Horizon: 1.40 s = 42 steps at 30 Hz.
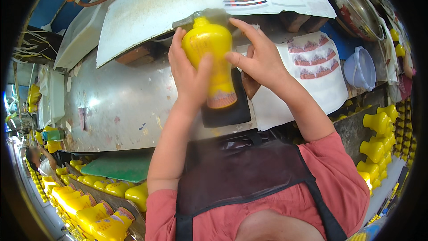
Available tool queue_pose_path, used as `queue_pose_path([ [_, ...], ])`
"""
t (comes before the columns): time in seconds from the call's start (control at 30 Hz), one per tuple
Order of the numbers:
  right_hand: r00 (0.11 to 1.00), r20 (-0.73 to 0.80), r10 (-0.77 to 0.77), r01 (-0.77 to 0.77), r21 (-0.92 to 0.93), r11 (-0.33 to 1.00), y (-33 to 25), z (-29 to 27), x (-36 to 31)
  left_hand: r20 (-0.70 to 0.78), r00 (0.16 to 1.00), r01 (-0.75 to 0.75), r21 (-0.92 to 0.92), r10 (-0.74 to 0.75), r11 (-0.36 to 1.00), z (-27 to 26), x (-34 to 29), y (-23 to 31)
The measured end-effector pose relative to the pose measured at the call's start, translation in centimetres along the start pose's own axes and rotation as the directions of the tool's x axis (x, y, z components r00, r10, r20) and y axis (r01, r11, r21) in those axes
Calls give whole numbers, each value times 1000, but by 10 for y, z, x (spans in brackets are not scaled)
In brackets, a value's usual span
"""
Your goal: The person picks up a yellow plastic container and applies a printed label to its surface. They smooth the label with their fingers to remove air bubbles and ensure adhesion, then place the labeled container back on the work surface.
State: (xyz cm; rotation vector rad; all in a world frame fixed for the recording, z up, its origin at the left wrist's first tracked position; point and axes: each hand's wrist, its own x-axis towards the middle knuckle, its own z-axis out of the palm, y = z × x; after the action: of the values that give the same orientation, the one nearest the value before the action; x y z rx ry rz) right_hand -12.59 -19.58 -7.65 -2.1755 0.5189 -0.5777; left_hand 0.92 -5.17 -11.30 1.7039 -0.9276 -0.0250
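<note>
A glossy yellow vase-shaped bottle (209, 44) is tilted over the bench, its narrow neck pointing away and its patterned base toward me. My left hand (189, 71) grips its left side, thumb across the front. Along the right side, my right hand (261, 58) has its thumb against the bottle and its index finger stretched toward the neck. A brown flat wedge-shaped piece (251, 85) shows beneath that palm, apparently tucked in the curled fingers, which are mostly hidden. Under the bottle lies a black pad (240, 115). A grey cloth-like thing (180, 23) sits behind the neck.
Printed decal sheets (318, 90) lie at the right, with another decal sheet (276, 4) on a raised white board (147, 18). A pale bucket (359, 69) and a metal pan (352, 6) stand far right. Yellow bottles (376, 149) line both sides; a person (44, 163) sits far left.
</note>
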Motion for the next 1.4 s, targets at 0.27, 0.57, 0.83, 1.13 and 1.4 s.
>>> queue_pose_path([
  [0.27, 1000, 18, -8, 5, 129, 992, -16, 12, 35, 94, 924, 359, -544, -370, 758, 4, 32, 9],
  [0.57, 989, 77, 126, -134, 112, 985, -19, 10, 44, 62, 932, 339, -497, -357, 799, 8, 35, 5],
  [0.83, 994, 60, 95, -104, 178, 978, -18, 8, 44, -7, 967, 237, -351, -256, 906, 9, 33, 6],
  [1.13, 998, -6, 55, -54, 155, 987, -15, 15, 43, -22, 974, 213, -228, -223, 950, 9, 32, 8],
  [1.4, 998, -46, 48, -37, 225, 974, -17, 16, 37, -27, 973, 207, -343, -230, 916, 9, 30, 0],
])
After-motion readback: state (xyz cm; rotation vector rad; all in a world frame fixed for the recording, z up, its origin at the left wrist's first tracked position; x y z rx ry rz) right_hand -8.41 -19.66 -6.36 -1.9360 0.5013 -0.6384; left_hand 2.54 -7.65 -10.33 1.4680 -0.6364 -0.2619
